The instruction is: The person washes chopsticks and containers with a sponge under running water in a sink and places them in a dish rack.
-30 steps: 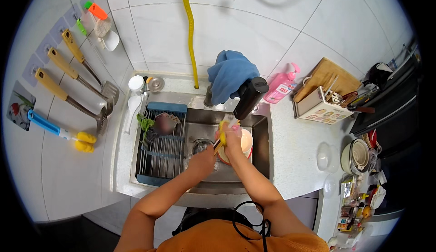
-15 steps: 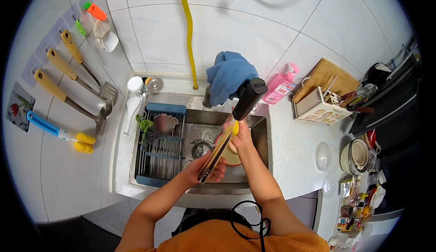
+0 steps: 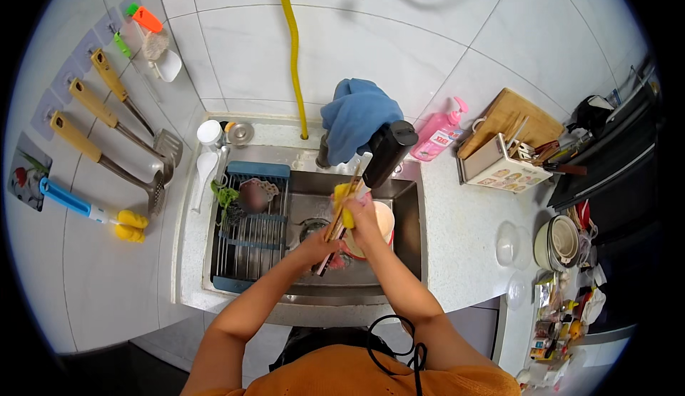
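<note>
- Left hand [image 3: 314,245] over the middle of the sink [image 3: 403,239], fingers closed round the lower end of a bundle of chopsticks [image 3: 341,209].
- Chopsticks slant up and to the right from that grip, tips near the black faucet head [image 3: 387,153].
- Right hand [image 3: 364,219] just right of the left one, closed on a yellow sponge [image 3: 343,198] and pressing it against the chopsticks about midway along them.
- Below the right hand, a pale round bowl [image 3: 385,219] sits in the right part of the sink basin; how much of it the hand touches I cannot tell.
- Sink drain [image 3: 311,227] shows just left of the hands.
- Blue-framed drying rack [image 3: 250,242] fills the left side of the sink; a small brownish cup [image 3: 252,196] and something green [image 3: 224,196] lie at its far end.
- Blue cloth [image 3: 357,118] draped over the tap behind the sink; yellow hose [image 3: 292,46] runs up the tiled wall beside it.
- Pink pump bottle [image 3: 441,133] stands on the surface right of the faucet, near a wooden cutting board [image 3: 510,114] and a white utensil caddy [image 3: 503,171].
- Left wall: wooden-handled spatulas [image 3: 107,132] hang on hooks, with a blue-handled brush [image 3: 78,207] below them.
- Clear bowl [image 3: 508,242] lies on the surface right of the sink, stacked dishes [image 3: 560,242] beyond it.
</note>
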`<state>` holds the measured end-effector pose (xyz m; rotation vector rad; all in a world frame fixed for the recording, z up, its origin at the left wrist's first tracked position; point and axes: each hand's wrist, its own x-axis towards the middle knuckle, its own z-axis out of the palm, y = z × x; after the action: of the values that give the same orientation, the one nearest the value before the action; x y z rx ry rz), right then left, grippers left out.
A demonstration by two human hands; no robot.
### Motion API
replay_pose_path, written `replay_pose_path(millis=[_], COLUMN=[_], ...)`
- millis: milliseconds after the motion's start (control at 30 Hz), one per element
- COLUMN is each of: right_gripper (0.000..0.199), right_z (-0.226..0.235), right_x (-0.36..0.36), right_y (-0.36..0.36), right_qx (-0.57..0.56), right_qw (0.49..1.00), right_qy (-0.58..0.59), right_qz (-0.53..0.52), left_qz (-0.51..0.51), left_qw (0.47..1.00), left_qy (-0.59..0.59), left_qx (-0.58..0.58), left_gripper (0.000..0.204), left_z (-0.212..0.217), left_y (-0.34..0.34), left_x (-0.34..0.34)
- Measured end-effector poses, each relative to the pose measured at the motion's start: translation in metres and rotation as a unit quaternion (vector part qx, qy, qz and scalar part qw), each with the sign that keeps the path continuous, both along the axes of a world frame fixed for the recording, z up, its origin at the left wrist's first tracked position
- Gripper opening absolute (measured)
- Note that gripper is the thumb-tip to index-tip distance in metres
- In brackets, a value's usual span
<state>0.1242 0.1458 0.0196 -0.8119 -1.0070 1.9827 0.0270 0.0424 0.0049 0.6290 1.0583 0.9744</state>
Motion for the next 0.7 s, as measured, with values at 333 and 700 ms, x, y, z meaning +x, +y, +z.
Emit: replay_pose_path(millis=[333, 700], right_gripper=[0.023, 0.024], right_z=[-0.019, -0.007], right_x=[0.002, 0.014], right_y=[0.020, 0.034], right_qx=[-0.058, -0.064], right_qw=[0.994, 0.993], right_qy=[-0.015, -0.059], right_qz=[-0.087, -0.076], left_qz=[-0.057, -0.122], left_qw=[0.943, 0.980], left_qy=[0.325, 0.156], left_qx=[0.051, -0.033], left_gripper=[0.022, 0.027], left_z=[0.012, 0.032], left_y=[-0.007, -0.013], left_x=[0.005, 0.001])
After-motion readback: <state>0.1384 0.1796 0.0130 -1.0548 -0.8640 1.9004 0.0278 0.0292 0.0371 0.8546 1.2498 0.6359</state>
